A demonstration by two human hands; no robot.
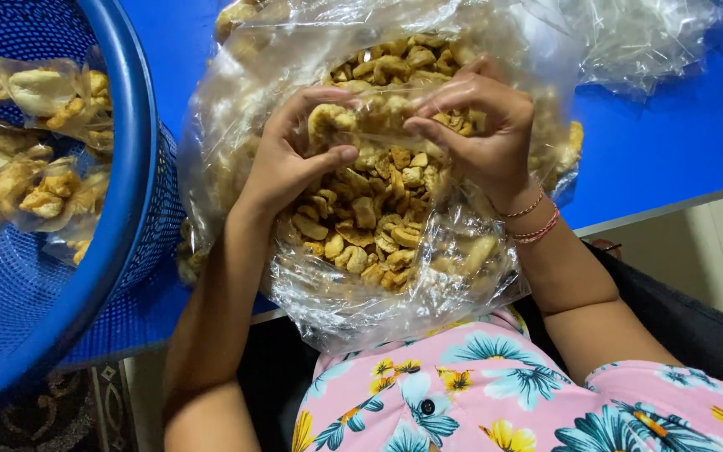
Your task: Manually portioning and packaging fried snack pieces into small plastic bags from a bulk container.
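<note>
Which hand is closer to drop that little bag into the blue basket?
Probably the left hand. Both hands pinch the small bag over the big snack bag, but the blue basket sits on the left side; the right hand would cross over.

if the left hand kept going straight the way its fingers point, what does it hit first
Most likely the right hand: the left hand points across at it, both pinching a small clear bag of fried snack pieces. Depth is hard to judge.
</note>
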